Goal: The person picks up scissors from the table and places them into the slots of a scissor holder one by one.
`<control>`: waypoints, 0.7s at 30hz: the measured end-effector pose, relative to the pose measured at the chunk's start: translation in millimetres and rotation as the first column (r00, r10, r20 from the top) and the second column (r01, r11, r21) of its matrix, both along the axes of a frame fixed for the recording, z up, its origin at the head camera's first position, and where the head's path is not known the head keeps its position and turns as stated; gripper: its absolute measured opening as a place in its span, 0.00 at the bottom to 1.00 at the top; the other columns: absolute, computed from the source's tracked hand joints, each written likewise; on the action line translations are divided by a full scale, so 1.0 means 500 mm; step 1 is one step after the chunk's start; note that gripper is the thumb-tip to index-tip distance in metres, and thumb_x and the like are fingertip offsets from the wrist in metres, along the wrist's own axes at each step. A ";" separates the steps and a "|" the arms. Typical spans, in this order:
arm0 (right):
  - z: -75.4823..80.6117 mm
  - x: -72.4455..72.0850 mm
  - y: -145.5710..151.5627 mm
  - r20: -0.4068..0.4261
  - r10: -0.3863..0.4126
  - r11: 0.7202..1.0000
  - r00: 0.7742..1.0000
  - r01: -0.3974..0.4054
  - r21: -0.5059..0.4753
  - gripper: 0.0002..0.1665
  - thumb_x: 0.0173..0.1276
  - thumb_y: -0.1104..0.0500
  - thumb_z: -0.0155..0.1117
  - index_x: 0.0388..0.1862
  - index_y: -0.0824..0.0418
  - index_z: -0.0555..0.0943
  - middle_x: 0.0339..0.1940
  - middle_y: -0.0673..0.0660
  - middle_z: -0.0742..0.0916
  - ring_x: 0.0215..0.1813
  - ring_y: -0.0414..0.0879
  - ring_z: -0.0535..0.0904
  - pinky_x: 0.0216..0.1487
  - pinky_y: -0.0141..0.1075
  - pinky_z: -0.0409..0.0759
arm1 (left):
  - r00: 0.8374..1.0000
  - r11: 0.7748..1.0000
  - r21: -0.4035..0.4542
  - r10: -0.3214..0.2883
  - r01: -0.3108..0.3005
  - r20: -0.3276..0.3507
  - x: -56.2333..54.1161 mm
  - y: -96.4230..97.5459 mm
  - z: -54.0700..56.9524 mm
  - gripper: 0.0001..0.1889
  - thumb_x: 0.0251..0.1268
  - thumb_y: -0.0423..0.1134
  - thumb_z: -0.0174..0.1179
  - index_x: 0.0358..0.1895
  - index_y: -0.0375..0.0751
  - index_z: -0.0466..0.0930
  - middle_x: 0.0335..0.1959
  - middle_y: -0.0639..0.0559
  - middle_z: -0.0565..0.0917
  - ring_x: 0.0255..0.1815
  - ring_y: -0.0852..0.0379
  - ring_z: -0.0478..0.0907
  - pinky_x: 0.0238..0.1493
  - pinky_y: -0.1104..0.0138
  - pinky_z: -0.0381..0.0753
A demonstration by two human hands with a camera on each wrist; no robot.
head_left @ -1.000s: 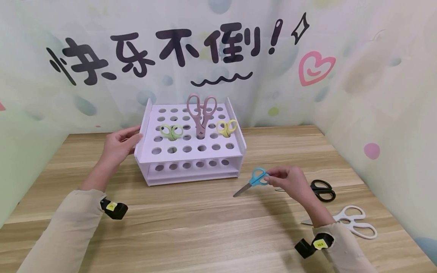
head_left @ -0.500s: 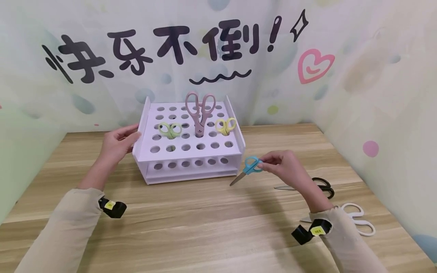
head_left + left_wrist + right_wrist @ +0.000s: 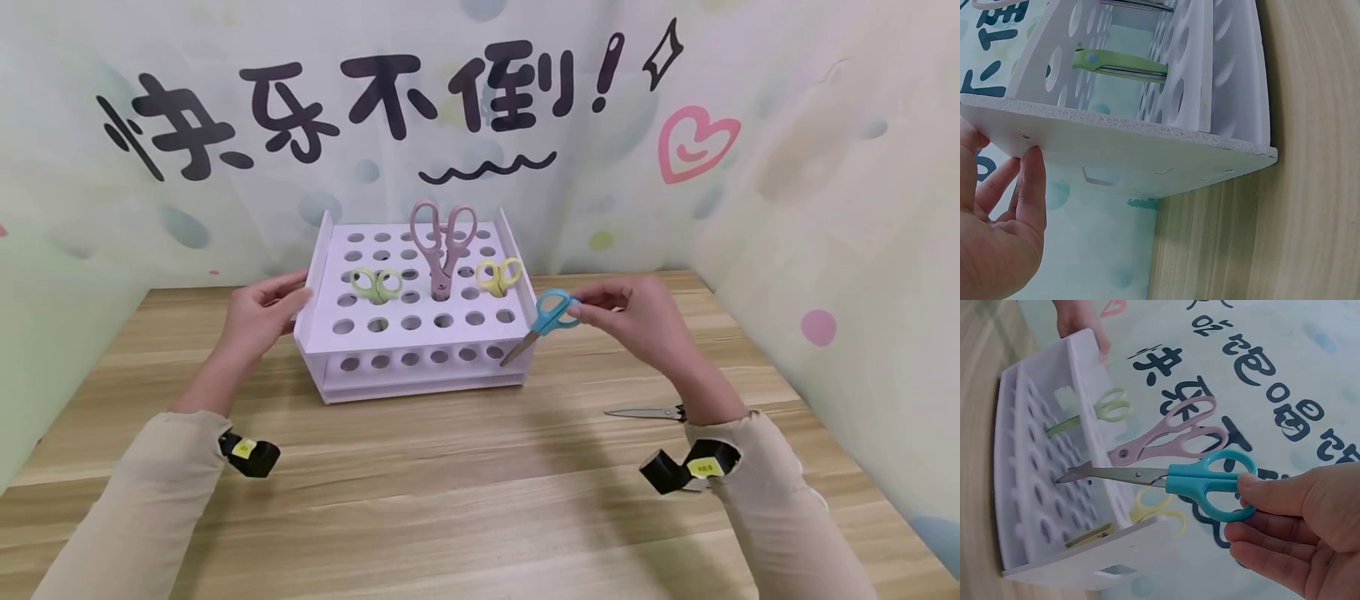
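My right hand [image 3: 637, 321] pinches one handle loop of the blue scissors [image 3: 1210, 484], blades pointing down-left. In the head view these scissors [image 3: 553, 312] overlap the right front corner of a white rack [image 3: 420, 337] with rows of round holes. My left hand [image 3: 262, 312] rests its fingertips against the rack's left side panel [image 3: 1085, 140]; the fingers look fairly straight in the left wrist view. Green scissors [image 3: 377, 286], larger mauve scissors [image 3: 442, 250] and yellow scissors [image 3: 498, 277] stand handles up in rack holes.
On the wooden table [image 3: 450, 500] to the right lie scissors with visible blades [image 3: 645, 412]; my right forearm hides their handles. Another pair beneath the sleeve is mostly hidden. A printed cloth backdrop [image 3: 585, 217] hangs behind the rack.
My right hand has lifted the blue scissors up and toward the rack's right corner. The right forearm now covers more of the scissors on the table. My left hand stays at the rack.
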State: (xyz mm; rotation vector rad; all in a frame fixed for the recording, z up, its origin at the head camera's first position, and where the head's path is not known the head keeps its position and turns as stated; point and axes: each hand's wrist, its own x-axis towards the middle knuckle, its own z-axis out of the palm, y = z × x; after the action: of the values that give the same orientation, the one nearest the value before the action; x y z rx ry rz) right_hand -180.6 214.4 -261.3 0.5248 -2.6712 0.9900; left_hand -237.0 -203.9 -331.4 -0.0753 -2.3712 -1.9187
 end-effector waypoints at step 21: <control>0.095 -0.104 -0.025 -0.005 -0.015 0.998 1.000 0.015 0.063 0.15 0.58 0.60 0.68 0.42 0.67 0.83 0.32 0.60 0.85 0.31 0.50 0.79 0.31 0.24 0.77 | 1.000 1.000 -0.018 0.014 -0.014 -0.010 0.004 0.003 0.002 0.28 0.63 0.44 0.57 0.64 0.34 0.66 0.38 0.62 0.75 0.35 0.70 0.75 0.34 0.76 0.80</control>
State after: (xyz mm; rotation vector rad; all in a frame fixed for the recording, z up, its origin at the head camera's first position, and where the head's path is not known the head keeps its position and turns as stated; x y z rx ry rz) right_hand -232.6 202.1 -213.7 0.5184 -2.7063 0.9018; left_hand -235.3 -202.2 -330.6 -0.0692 -2.3768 -1.8872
